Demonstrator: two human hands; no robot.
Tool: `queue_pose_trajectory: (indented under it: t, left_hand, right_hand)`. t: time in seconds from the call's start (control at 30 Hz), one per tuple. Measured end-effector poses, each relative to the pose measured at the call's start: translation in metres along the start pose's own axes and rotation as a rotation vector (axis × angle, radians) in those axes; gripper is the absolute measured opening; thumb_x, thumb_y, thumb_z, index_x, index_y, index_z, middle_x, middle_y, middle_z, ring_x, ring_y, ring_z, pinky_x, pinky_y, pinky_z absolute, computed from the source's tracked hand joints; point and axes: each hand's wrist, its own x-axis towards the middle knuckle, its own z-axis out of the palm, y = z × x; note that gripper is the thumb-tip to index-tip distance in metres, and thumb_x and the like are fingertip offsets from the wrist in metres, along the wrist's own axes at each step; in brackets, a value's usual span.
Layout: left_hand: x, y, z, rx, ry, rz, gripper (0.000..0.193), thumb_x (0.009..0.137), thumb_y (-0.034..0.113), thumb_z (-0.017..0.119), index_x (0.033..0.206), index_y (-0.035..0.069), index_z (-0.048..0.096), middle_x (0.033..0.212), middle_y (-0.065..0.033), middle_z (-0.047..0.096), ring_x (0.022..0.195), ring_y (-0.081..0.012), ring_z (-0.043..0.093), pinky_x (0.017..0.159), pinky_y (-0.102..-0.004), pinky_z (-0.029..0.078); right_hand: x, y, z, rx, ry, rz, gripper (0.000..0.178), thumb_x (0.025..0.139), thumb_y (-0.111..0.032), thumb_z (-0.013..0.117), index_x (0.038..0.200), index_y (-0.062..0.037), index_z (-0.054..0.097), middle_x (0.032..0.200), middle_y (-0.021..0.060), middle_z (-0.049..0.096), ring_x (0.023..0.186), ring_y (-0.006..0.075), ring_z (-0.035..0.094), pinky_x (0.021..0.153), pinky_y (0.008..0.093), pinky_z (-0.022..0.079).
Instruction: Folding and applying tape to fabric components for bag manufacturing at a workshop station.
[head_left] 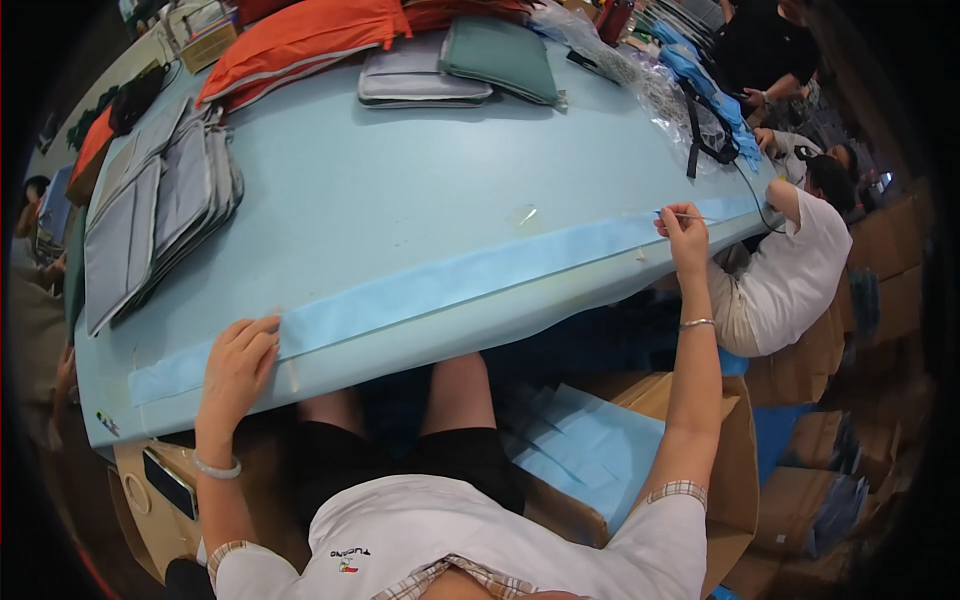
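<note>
A long light blue fabric strip [430, 287] lies along the near edge of the table, running from the lower left up to the right. My left hand [240, 365] rests on the strip near its left end, fingers laid down and holding nothing. Farther right, my right hand [684, 238] is over the strip near its right end. Its fingers pinch a thin pen-like stick [690, 215], whose exact kind is too small to make out.
The table [340, 190] carries stacked grey fabric pieces [165, 205], a green folded pouch [500, 58], orange bags [300, 45] and clear plastic [650, 85]. Below, an open carton [740, 440] holds blue sheets [590, 450]. A phone [170, 483] lies lower left. Another person [795, 270] sits at right.
</note>
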Motion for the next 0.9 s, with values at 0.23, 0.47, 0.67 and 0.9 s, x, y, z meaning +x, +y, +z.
queue_pose_trajectory:
  t: [0.23,0.47,0.67,0.9]
  left_hand:
    - [0.009,0.008,-0.016,0.015,-0.125,-0.07,0.011,0.077,0.004,0.063,0.084,0.002,0.056,0.111,-0.0078,0.063,0.098,-0.0292,0.057,0.082,-0.038,0.045]
    - [0.128,0.085,-0.014,-0.026,-0.069,0.039,0.024,0.075,0.003,0.065,0.099,0.003,0.062,0.108,-0.01,0.063,0.097,-0.0295,0.058,0.082,-0.038,0.048]
    - [0.275,0.22,0.104,-0.452,-0.015,0.533,0.029,0.086,0.005,0.052,0.114,0.005,0.059,0.119,-0.0098,0.058,0.109,-0.0261,0.054,0.09,-0.0344,0.046]
    - [0.318,0.264,0.179,-0.294,-0.06,0.604,0.035,0.08,0.003,0.052,0.114,0.003,0.058,0.116,-0.0077,0.058,0.104,-0.0232,0.055,0.087,-0.0331,0.047]
  right_hand:
    - [0.018,0.032,0.004,-0.031,-0.162,0.009,0.01,0.088,-0.01,0.059,0.089,0.0001,0.057,0.078,0.0066,0.064,0.071,0.0137,0.066,0.061,0.0222,0.051]
    - [0.013,0.031,0.0,-0.03,-0.142,-0.032,0.014,0.088,-0.012,0.059,0.087,0.0015,0.056,0.075,0.0074,0.064,0.07,0.0144,0.068,0.062,0.023,0.052]
    - [0.016,0.031,0.005,-0.06,-0.169,-0.055,0.011,0.089,-0.009,0.057,0.086,0.0023,0.055,0.074,0.0072,0.063,0.072,0.0159,0.069,0.061,0.0234,0.053]
    - [0.015,0.036,0.0,-0.029,-0.175,-0.071,0.012,0.089,-0.009,0.058,0.086,0.0021,0.055,0.07,0.0072,0.063,0.07,0.0157,0.068,0.06,0.0239,0.052]
